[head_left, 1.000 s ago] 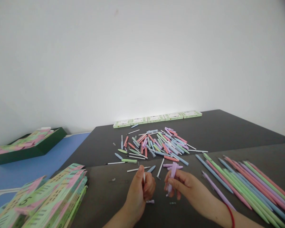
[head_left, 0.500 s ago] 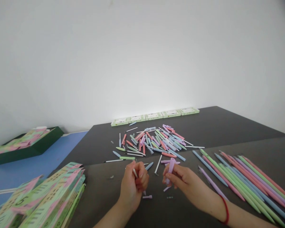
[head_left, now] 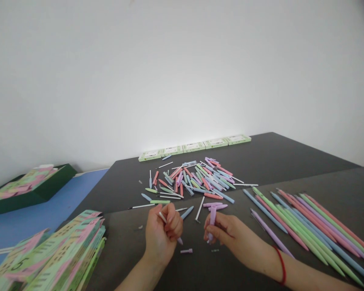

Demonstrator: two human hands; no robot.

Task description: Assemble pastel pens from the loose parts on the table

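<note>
My left hand [head_left: 164, 228] is closed around a thin white refill [head_left: 163, 217], whose end pokes out above the fingers; a small purple tip shows below them. To its right, my right hand [head_left: 227, 230] pinches an upright purple pen barrel [head_left: 212, 218] between thumb and fingers. The hands are apart. On the dark table between them lie a small purple piece [head_left: 187, 251] and a tiny clear part [head_left: 215, 250]. Just beyond the hands are a blue pen part [head_left: 187, 212], a white refill [head_left: 200, 209] and purple pen parts [head_left: 215, 205].
Behind the hands spreads a pile of colored pen parts [head_left: 200, 178]. Several flat boxes [head_left: 194, 147] line the back edge. Whole pens [head_left: 306, 226] lie in rows at right. Stacked printed packaging [head_left: 60, 250] is at front left, a dark green tray [head_left: 48, 194] behind it.
The view has shifted slightly. My left hand has moved a little left, its refill now more tilted, and a purple tip shows beneath it. My right hand still holds the barrel, slightly lower.
</note>
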